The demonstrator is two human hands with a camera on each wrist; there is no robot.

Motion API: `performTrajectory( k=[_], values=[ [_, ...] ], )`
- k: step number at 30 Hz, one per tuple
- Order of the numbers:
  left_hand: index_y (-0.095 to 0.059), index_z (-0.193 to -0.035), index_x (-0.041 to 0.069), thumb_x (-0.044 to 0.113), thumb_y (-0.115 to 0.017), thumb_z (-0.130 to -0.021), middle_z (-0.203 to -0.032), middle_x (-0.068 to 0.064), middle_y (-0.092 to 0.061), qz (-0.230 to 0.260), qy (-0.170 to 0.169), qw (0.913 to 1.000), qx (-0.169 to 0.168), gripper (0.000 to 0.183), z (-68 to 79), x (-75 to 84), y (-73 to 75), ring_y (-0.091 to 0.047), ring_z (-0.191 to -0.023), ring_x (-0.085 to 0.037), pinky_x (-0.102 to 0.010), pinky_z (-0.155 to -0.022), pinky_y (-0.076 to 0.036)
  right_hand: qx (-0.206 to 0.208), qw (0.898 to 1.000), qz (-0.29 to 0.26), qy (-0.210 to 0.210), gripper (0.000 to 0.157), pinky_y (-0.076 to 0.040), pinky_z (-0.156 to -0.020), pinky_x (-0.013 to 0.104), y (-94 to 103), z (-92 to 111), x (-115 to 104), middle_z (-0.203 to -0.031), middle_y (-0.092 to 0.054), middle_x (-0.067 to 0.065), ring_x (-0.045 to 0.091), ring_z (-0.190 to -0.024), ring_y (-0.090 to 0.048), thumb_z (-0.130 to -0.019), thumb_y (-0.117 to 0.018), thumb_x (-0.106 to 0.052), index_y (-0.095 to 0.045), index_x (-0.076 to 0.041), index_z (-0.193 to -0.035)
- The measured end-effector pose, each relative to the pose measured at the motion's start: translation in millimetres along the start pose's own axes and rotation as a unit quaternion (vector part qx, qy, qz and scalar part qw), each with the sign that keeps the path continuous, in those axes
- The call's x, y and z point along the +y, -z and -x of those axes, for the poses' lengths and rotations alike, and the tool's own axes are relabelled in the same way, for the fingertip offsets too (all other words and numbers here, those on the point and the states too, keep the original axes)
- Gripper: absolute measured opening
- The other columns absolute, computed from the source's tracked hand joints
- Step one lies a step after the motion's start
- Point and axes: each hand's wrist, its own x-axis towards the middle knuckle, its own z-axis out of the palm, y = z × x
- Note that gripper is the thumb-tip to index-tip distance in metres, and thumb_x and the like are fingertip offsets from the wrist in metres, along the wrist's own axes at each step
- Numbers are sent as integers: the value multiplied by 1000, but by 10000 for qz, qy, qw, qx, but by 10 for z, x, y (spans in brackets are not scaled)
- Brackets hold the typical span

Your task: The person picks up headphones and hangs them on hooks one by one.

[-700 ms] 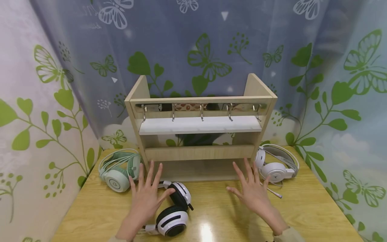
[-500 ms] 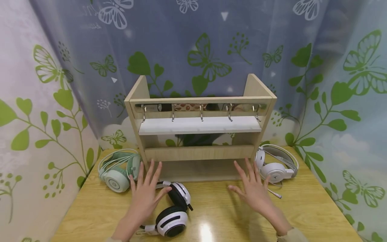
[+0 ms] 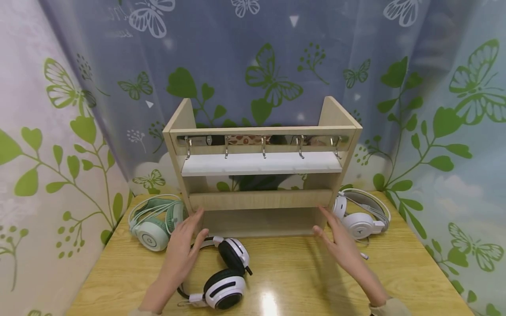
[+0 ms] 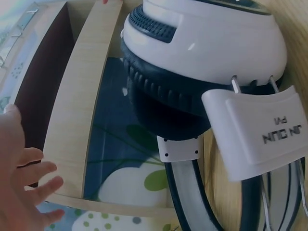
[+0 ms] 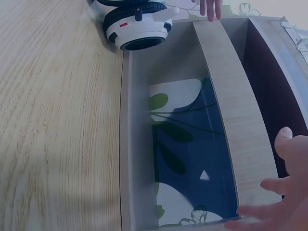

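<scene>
A light wooden rack (image 3: 261, 200) stands on the desk, with several metal hooks (image 3: 264, 147) along its upper bar. My left hand (image 3: 178, 252) is near the rack's lower left side, fingers extended, holding nothing. On the opposite side, my right hand (image 3: 343, 245) hovers near the lower right, fingers also extended and holding nothing. Whether the fingertips touch the rack cannot be told. Black and white headphones (image 3: 232, 287) lie just right of my left hand, partly hidden by it; their white ear cup (image 4: 226, 43) looms large in the left wrist view.
Green headphones (image 3: 153, 235) sit left of the rack, partly behind my left hand. White headphones (image 3: 360, 226) sit to its right; my right hand covers part of their microphone. A patterned curtain (image 3: 221, 52) surrounds the wooden desk (image 3: 284, 267).
Both hands have turned from spread, palm-down poses to edge-on ones, with the palms facing inward and fingers closer together. The rack and headphones have stayed in place.
</scene>
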Motion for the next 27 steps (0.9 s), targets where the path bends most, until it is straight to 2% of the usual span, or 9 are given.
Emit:
performTrajectory(
  k=[5, 8, 11, 15, 19, 23, 27],
  values=[
    [-59, -140, 5, 16, -58, -104, -136, -14, -64, 154, 94, 9992, 357, 37, -29, -6, 53, -61, -120, -38, -57, -98, -49, 26, 9986, -453, -262, 50, -47, -102, 64, 43, 6, 44, -151, -48, 22, 46, -128, -54, -108, -51, -26, -43, -6, -153],
    [-63, -134, 5, 11, -58, -103, -128, -11, -69, 265, -19, 9978, 611, 31, -65, -5, 93, -65, -113, -31, -43, -92, -52, 282, 9976, -598, -225, 40, -52, -96, 60, 62, -4, 79, -141, -60, 19, 40, -118, -63, -109, -50, -23, -54, -7, -146],
    [-66, -128, 4, 5, -57, -102, -121, -7, -72, 370, -252, 9949, 905, 27, -128, -8, 149, -68, -105, -26, -28, -88, -50, 443, 9967, -663, -178, 35, -58, -91, 49, 94, -13, 122, -134, -65, 16, 35, -110, -68, -109, -48, -22, -61, -7, -139],
    [-69, -123, 4, 1, -58, -101, -111, -5, -76, 452, -519, 9891, 1300, 25, -219, -9, 248, -72, -93, -24, -17, -81, -51, 515, 9947, -857, -235, 34, -60, -77, 27, 149, -20, 176, -124, -71, 15, 15, -98, -72, -110, -46, -22, -62, -7, -136],
    [-71, -120, 4, 0, -58, -101, -103, -6, -77, 463, -591, 9855, 1519, 23, -308, -20, 351, -73, -84, -21, -15, -75, -51, 589, 9896, -1265, -359, 37, -58, -72, 17, 199, -28, 232, -118, -72, 20, -3, -89, -68, -111, -45, -22, -58, -4, -139],
    [-71, -121, 4, 1, -57, -102, -99, -7, -77, 521, -537, 9841, 1609, 23, -385, -32, 461, -71, -81, -14, -12, -69, -48, 713, 9853, -1516, -338, 38, -59, -70, 19, 258, -18, 285, -114, -73, 18, 3, -86, -72, -111, -43, -21, -56, -1, -140],
    [-71, -120, 4, 1, -56, -102, -98, -7, -77, 570, -576, 9813, 1744, 23, -457, -14, 564, -69, -80, -8, -8, -69, -47, 800, 9774, -1930, -306, 38, -61, -69, 22, 320, 1, 346, -108, -74, -3, 8, -84, -73, -111, -42, -18, -54, 4, -139]
  ],
)
